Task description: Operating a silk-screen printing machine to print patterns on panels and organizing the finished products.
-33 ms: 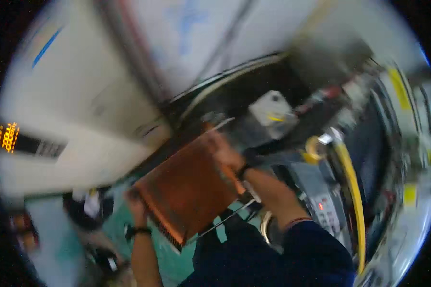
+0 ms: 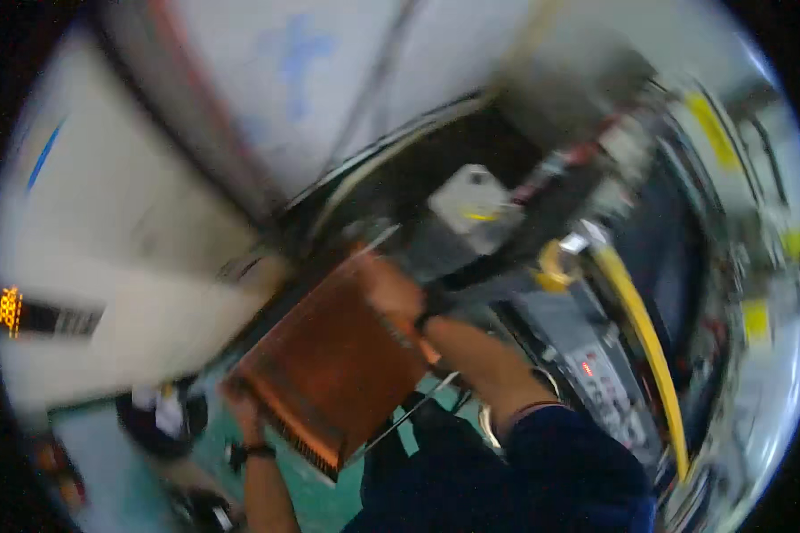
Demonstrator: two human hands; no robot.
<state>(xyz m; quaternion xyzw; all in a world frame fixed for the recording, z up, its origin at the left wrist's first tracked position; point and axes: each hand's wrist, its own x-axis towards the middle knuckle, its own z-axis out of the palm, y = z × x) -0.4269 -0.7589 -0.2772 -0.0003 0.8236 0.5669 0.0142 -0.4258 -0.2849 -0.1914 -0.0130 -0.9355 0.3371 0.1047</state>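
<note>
A copper-coloured finned block, like a heat sink, is tilted in front of my body. My left hand is closed on its near left corner, by the row of fins along the edge. Over its far right side my right hand grips the block, with the fingertips blurred. A thin pale rod pokes out at its far corner. Another thin metal rod runs along its near right side. A dark band circles each wrist.
To the right stand a grey control box with a small red display, a yellow hose and a roll of tape. A pale plate lies beyond the block. Large white panels rise at left, above a green floor.
The whole view has shifted and turned a little, so most things sit further left. Both hands keep their hold on the finned block.
</note>
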